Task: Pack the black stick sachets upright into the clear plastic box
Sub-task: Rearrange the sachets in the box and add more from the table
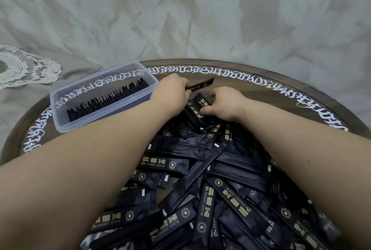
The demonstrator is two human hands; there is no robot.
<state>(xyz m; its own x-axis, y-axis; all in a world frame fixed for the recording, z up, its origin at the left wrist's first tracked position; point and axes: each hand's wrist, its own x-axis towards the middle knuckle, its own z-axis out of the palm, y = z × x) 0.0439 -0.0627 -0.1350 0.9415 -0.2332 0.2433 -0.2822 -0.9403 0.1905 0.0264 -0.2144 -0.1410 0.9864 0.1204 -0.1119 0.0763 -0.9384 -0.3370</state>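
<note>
Her left hand [172, 93] gripped one black stick sachet [200, 85], right hand [222, 105] pinching another atop the pile; the clear plastic box [60, 99] stood left, its upright row liable to topple

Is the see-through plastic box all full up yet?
Not yet. The clear plastic box holds one row of black stick sachets standing upright along its near side; the far side is bare.

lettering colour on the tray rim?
White, on the dark brown tray rim; head view.
</note>
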